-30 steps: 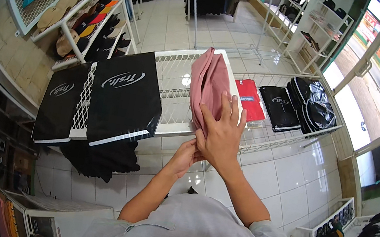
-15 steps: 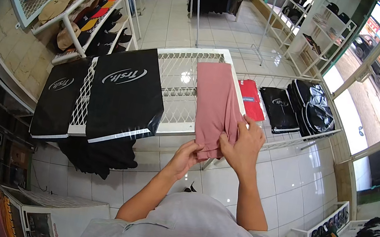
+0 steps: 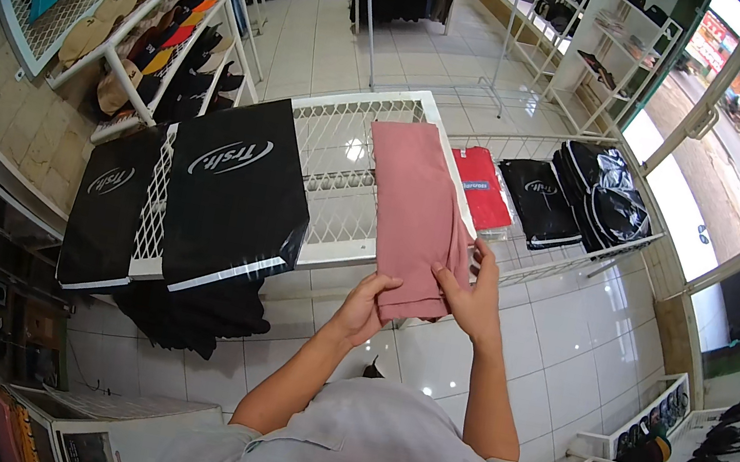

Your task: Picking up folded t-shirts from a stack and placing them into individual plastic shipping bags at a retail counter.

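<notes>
A folded pink garment (image 3: 418, 210) lies lengthwise on the right part of the white mesh-topped table (image 3: 342, 167), its near end hanging over the front edge. My left hand (image 3: 363, 307) grips the near left corner, thumb on top and fingers underneath. On the right side of the cloth, my right hand (image 3: 475, 299) pinches the edge, its thumb on the fabric. To the left of the garment, a large black plastic bag (image 3: 237, 198) lies flat on the mesh, with a second black bag (image 3: 106, 209) beside it at the table's left end.
Right of the table, a low wire rack holds a red package (image 3: 480, 189), a flat black package (image 3: 541, 202) and a stack of glossy black packages (image 3: 601, 202). Dark cloth (image 3: 187, 313) hangs below the table's front edge. Cap shelves (image 3: 138, 57) stand at the left.
The pink garment's near end has spread wider and flatter. My left hand has turned at the corner, and my right hand has slid slightly down along the edge.
</notes>
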Demonstrator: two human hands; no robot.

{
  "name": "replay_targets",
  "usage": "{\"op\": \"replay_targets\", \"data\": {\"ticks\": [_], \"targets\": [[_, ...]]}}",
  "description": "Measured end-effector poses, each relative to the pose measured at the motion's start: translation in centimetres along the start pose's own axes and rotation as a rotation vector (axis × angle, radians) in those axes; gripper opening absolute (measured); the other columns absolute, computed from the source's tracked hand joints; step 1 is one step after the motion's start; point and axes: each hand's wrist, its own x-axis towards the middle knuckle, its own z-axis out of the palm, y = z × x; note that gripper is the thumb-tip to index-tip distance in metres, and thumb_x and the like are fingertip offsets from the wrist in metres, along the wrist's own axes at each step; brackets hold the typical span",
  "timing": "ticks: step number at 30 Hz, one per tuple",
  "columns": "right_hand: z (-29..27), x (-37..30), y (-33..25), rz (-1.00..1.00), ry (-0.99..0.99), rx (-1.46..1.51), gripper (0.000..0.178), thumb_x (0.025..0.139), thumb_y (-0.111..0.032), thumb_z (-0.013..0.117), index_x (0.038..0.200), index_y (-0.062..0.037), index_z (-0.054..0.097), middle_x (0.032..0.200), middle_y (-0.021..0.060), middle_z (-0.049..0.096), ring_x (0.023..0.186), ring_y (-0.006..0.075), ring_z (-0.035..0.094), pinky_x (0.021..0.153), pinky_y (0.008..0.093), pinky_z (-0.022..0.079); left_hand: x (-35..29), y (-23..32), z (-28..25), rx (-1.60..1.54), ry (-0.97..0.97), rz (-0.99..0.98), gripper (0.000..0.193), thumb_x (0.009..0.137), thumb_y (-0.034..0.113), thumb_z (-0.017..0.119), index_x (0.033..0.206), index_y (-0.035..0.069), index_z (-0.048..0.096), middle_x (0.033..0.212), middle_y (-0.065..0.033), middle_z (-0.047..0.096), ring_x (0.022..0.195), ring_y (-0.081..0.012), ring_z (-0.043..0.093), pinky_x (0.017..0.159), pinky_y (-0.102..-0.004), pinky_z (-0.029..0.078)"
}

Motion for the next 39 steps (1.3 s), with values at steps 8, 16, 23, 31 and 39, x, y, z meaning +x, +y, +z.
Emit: {"op": "replay_targets", "data": {"ticks": [8, 16, 23, 31, 39], "targets": [[-1.4, 1.9, -2.0, 0.675, -0.304, 0.919, 0.075, 0.088, -0.025, 0.082, 0.144, 0.0056, 0.042, 0.099, 0.0160, 0.072, 0.084, 0.0162, 0.071, 0.068, 0.0283, 0.057, -1.7, 0.9, 1.4, 0.083, 0.083, -0.018, 0.034, 0.097, 0.008, 0.053, 0.130, -0.001, 0.054, 0.129, -0.0126, 0.062, 0.120, -0.0230, 0.064, 0.104, -0.0420, 0.054], [-1.7, 7.2, -4.3, 0.353, -0.535, 0.550, 0.053, 0.088, -0.033, 0.078, 0.119, 0.0084, 0.066, 0.111, 0.0204, 0.073, 0.102, 0.0262, 0.071, 0.090, 0.0363, 0.055, -2.4, 0.9, 1.7, 0.181, 0.010, -0.027, 0.034, 0.099, 0.011, 0.055, 0.131, 0.003, 0.054, 0.128, -0.0063, 0.061, 0.113, -0.0189, 0.064, 0.099, -0.0389, 0.054], [-2.4, 6.2, -10.3, 0.108, -0.469, 0.177, 0.037, 0.083, -0.007, 0.061, 0.119, -0.0011, 0.067, 0.104, 0.0265, 0.069, 0.100, 0.0452, 0.066, 0.086, 0.0423, 0.052, -10.2, 6.8, -0.4, 1.387, 0.062, 0.464, 0.037, 0.097, 0.024, 0.071, 0.123, -0.001, 0.067, 0.107, -0.0162, 0.075, 0.102, -0.0240, 0.073, 0.092, -0.0345, 0.054], [-6.1, 2.9, -15.6, -0.085, -0.298, 0.089, 0.052, 0.072, 0.009, 0.048, 0.121, 0.0047, 0.067, 0.097, 0.0235, 0.069, 0.090, 0.0364, 0.069, 0.089, 0.0356, 0.052, -20.1, 20.8, -9.7, 1.924, 0.617, 0.943, 0.037, 0.079, 0.016, 0.083, 0.114, 0.008, 0.077, 0.118, -0.0106, 0.073, 0.118, -0.0330, 0.061, 0.102, -0.0432, 0.049], [-6.9, -1.9, -21.7, -0.078, -0.391, 0.142, 0.054, 0.065, 0.011, 0.042, 0.113, 0.0076, 0.067, 0.089, 0.0183, 0.065, 0.083, 0.0243, 0.062, 0.081, 0.0294, 0.048, -19.5, 22.0, -14.9, 1.809, 0.400, 0.817, 0.027, 0.080, 0.020, 0.082, 0.105, 0.009, 0.081, 0.117, -0.0060, 0.074, 0.115, -0.0277, 0.062, 0.100, -0.0405, 0.049]]}}
